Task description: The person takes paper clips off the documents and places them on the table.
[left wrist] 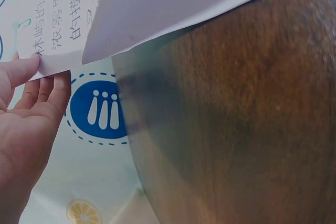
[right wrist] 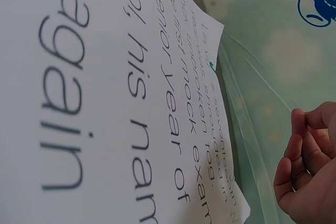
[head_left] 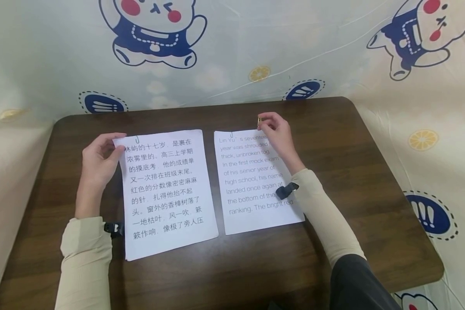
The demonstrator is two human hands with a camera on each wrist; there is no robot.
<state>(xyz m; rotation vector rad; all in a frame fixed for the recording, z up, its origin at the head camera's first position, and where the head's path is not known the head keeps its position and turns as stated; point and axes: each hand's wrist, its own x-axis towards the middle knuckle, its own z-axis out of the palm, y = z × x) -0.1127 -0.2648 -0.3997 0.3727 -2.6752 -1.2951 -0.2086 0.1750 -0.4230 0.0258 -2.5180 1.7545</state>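
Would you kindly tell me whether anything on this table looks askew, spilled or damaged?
Nothing looks spilled or damaged. The white paper sheet with black Chinese print sits slightly uneven: the left hand holds its upper-left corner raised off the dark brown wooden table, so it isn't lying fully flat.

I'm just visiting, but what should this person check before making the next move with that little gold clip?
1. Right-hand grip on the small gold-coloured looped paper clip: ok, pinched at the fingertips.
2. Gold-coloured clip fixed on the white paper pages with English print: not ok, it is held off beyond their top edge.
3. Left-hand grip on the white paper pages with Chinese print: ok, pinching the top left corner.
4. Slim green paper clip at each set's top edge: ok, one on the Chinese pages, one on the English.
5. Number of pages per set: cannot tell.
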